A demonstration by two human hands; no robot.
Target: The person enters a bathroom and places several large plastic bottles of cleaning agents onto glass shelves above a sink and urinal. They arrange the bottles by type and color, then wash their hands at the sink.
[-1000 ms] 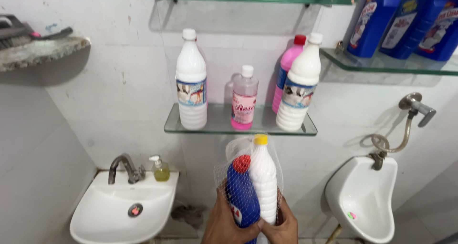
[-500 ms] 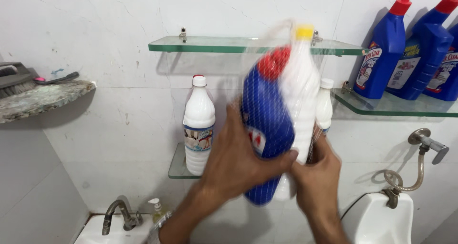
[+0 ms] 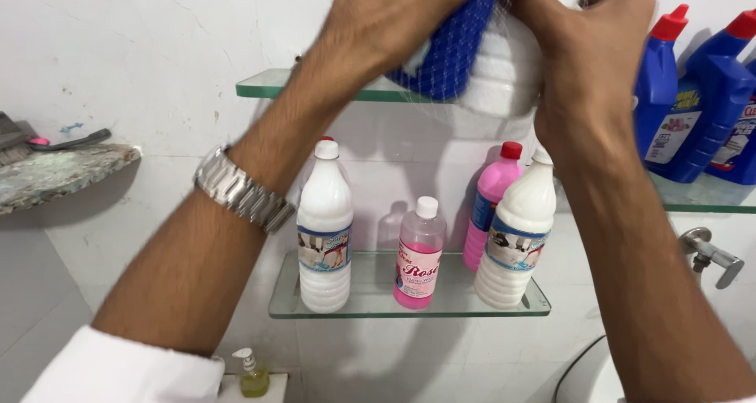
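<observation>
**Two hands lift netted bottles to a glass shelf**

Left hand [image 3: 394, 17] and right hand [image 3: 587, 33] clasp a white mesh net [image 3: 457, 64] around a blue and a ribbed white plastic bottle, at the upper glass shelf [image 3: 268, 84].

Both my arms reach up; my left hand [image 3: 394, 17] and right hand [image 3: 591, 33] curl closed, wristwatch [image 3: 240, 190] on left wrist.

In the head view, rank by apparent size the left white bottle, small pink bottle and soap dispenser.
1. Left white bottle, largest.
2. Small pink bottle.
3. Soap dispenser, smallest, though it sits lower and possibly nearer the camera.
</observation>
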